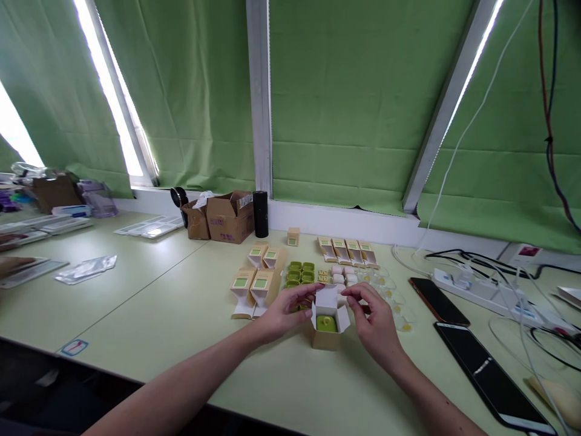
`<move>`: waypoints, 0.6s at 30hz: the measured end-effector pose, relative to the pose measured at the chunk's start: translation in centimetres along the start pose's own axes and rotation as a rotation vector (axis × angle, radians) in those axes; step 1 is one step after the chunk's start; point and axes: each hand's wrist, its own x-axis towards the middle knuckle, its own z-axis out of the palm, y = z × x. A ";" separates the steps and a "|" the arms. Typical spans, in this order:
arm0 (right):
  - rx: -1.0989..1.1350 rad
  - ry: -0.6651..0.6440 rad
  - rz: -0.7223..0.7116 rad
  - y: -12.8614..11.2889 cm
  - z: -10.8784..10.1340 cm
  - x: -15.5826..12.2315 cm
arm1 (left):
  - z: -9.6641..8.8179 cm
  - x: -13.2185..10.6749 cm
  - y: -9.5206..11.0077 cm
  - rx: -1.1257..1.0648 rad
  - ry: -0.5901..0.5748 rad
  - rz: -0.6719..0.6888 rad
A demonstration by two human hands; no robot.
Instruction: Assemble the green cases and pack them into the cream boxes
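Observation:
A small tan cardboard box (325, 339) stands upright on the pale green table, its white flaps open and a round green item (325, 323) inside. My left hand (287, 312) is at the box's left side, fingers pinched on the raised back flap (327, 297). My right hand (374, 318) is at the right side, fingers curled and pinching near the same flap. Just behind lie several green items (300, 272), small white pieces (341, 275) and clear plastic lids (394, 297).
Several open tan boxes (254, 284) stand to the left, and more lie in a row (347, 250) behind. Two phones (438, 300) (492, 369) and a power strip with cables (481, 290) are on the right. Brown cartons (229, 217) and a black cylinder (260, 213) stand by the window.

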 end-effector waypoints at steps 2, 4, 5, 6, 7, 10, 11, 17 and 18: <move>0.027 0.008 0.049 0.2 0.0 0.0 | 0.2 0.0 0.2 -0.040 0.003 -0.018; 0.058 0.009 0.095 0.5 0.0 0.0 | 0.4 0.1 0.2 -0.045 0.018 -0.024; 0.076 0.009 0.114 0.6 0.0 0.0 | 0.4 0.1 0.2 -0.039 0.024 -0.019; 0.097 0.009 0.131 0.7 0.1 0.0 | 0.5 0.1 0.1 -0.029 0.028 -0.010; 0.118 0.007 0.145 0.8 0.1 0.0 | 0.6 0.1 0.0 -0.017 0.028 0.002; 0.175 -0.010 0.171 1.0 0.3 0.0 | 0.8 0.2 -0.5 0.029 0.037 0.044; 0.188 -0.016 0.176 1.0 0.4 0.0 | 0.8 0.2 -0.7 0.048 0.043 0.055; 0.235 -0.050 0.179 0.7 0.5 0.0 | 1.2 0.3 -1.5 0.162 0.073 0.084; 0.241 -0.059 0.181 0.7 0.6 0.0 | 1.3 0.3 -1.4 0.182 0.082 0.087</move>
